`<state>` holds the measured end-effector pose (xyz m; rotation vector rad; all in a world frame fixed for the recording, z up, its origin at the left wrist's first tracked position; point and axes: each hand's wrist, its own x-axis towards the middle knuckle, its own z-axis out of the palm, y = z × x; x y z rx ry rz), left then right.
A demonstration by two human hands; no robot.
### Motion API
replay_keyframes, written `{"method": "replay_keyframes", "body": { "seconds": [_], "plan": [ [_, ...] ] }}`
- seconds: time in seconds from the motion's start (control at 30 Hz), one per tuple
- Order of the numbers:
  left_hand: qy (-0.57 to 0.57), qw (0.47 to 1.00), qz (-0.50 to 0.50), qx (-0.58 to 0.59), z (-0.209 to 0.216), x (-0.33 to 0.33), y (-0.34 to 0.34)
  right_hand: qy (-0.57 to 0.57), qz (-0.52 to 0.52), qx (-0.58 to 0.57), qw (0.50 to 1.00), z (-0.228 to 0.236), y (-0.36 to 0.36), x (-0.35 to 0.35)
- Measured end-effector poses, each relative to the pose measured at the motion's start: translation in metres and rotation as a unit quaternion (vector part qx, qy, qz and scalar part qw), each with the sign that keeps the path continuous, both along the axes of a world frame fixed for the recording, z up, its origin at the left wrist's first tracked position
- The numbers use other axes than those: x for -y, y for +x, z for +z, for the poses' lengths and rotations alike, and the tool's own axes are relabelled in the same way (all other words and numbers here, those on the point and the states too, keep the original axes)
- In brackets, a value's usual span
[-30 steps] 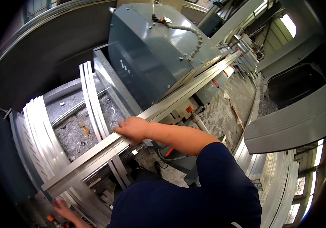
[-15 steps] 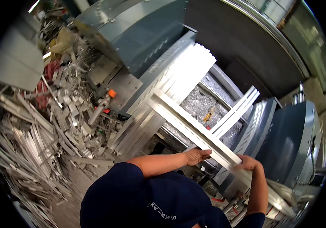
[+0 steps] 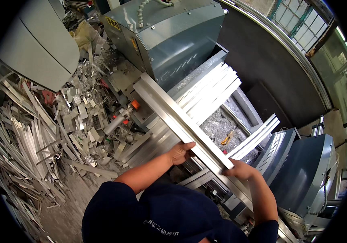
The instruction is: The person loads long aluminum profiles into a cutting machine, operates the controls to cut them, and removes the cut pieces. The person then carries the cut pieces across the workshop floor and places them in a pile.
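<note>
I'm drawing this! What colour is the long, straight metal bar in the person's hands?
Silver-grey: the long, straight metal bar shows best in the head view.

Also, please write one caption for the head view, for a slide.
Left fingers and right fingers hold a silvery metal profile, with metal offcuts heaped to the left.

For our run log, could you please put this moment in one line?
left hand: holding metal profile | right hand: holding same profile | beyond: bright strips, yellow object

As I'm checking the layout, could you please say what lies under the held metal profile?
Pale metal strips show on both sides of the metal profile, apparently passing underneath; their covered stretch cannot be seen.
</note>
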<state>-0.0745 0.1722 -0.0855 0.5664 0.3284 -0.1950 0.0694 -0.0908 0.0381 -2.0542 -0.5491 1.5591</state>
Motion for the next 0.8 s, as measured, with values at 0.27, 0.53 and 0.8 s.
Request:
{"method": "replay_keyframes", "body": {
  "seconds": [0.27, 0.53, 0.8],
  "plan": [
    [-0.01, 1.0, 0.003, 0.001, -0.03, -0.054, 0.018, -0.003, -0.004, -0.019, 1.0, -0.038, 0.018, -0.056],
    [-0.019, 1.0, -0.018, 0.014, -0.034, -0.054, 0.027, -0.032, 0.002, -0.013, 0.999, -0.021, 0.022, -0.066],
    [-0.04, 0.999, -0.019, 0.005, -0.033, -0.056, 0.026, -0.045, -0.017, 0.266, 0.963, -0.018, -0.012, -0.043]
  ]
}}
